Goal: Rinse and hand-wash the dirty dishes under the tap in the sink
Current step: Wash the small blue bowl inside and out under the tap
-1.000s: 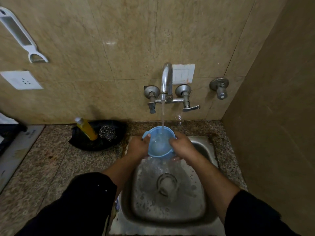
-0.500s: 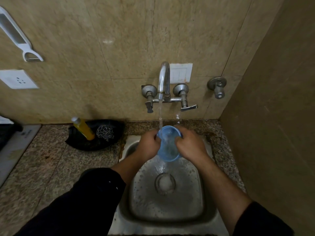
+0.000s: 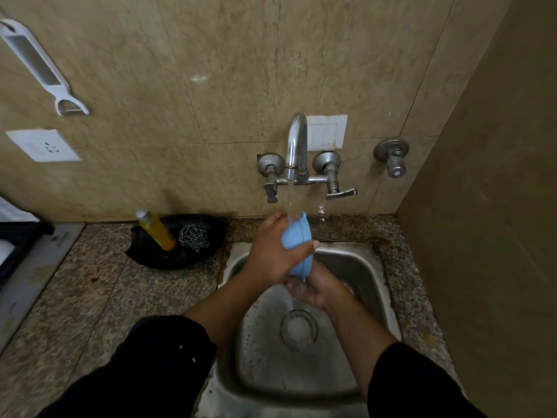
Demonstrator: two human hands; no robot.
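The left hand (image 3: pixel 275 254) grips the blue bowl (image 3: pixel 295 233) from above; the right hand (image 3: pixel 315 289), lower, cups its bottom edge, fingers curled.

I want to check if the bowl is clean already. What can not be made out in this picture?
- Head view: inside of the blue bowl, turned away, behind the gripping left hand.
- Head view: fingers of the right hand, hidden under the bowl.
- Head view: print on the yellow bottle, too small.
- Head view: dark object at the left edge, cut off by the frame.
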